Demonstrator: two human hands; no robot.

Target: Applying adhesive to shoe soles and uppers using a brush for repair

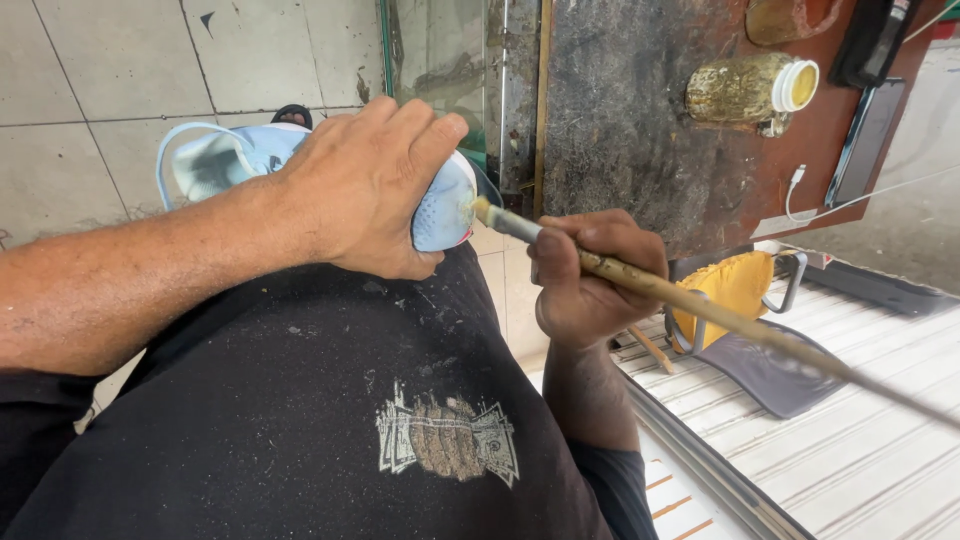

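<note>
My left hand (365, 185) grips a light blue and white sneaker (235, 155) from above, holding it over my lap. My right hand (590, 275) holds a long glue-stained brush (700, 305) by its handle. The brush tip (487, 212) touches the toe edge of the sneaker, where a yellowish smear shows. My black shirt (330, 410) with a printed design fills the lower part of the view.
A worn brown worktop (640, 130) carries a glue-caked jar (750, 90) lying on its side, a dark phone (868, 140) and a white cable (800, 195). A yellow cushion on a small metal stool (735, 285) stands below. Tiled floor (110, 80) lies at left.
</note>
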